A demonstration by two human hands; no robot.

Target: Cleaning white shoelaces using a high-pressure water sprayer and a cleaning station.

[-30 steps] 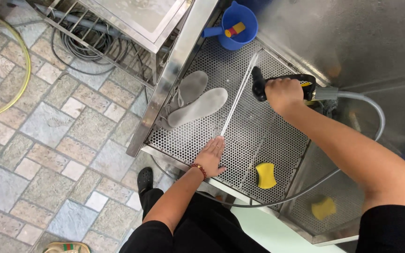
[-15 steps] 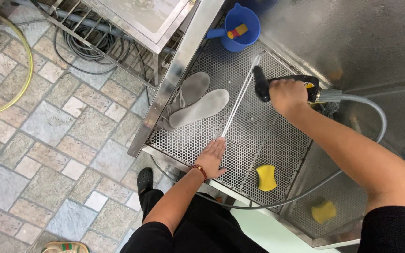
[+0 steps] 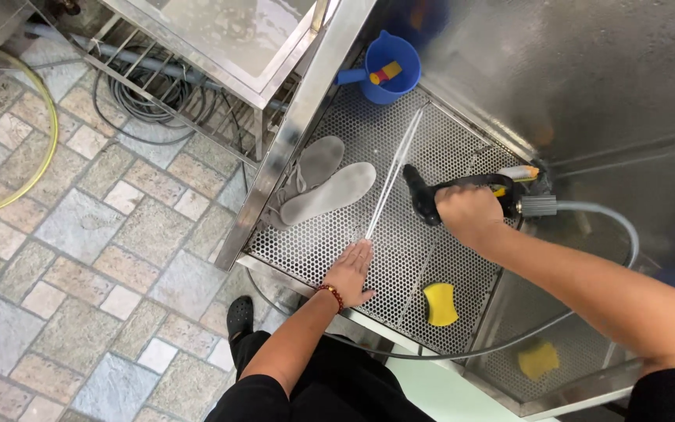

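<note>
Lace (image 3: 391, 176) lengthwise, seemingly toward bucket (image 3: 388, 66)

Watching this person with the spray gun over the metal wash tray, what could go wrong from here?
1. The left hand lies flat on one end of the long white lace, close to where the spray gun in the right hand points; the jet could hit the fingers.
2. The two insoles lie loose by the perforated tray edge; spray might push them around.
3. Water could splash over the rim onto the tiled floor, possibly making it slippery.
</note>
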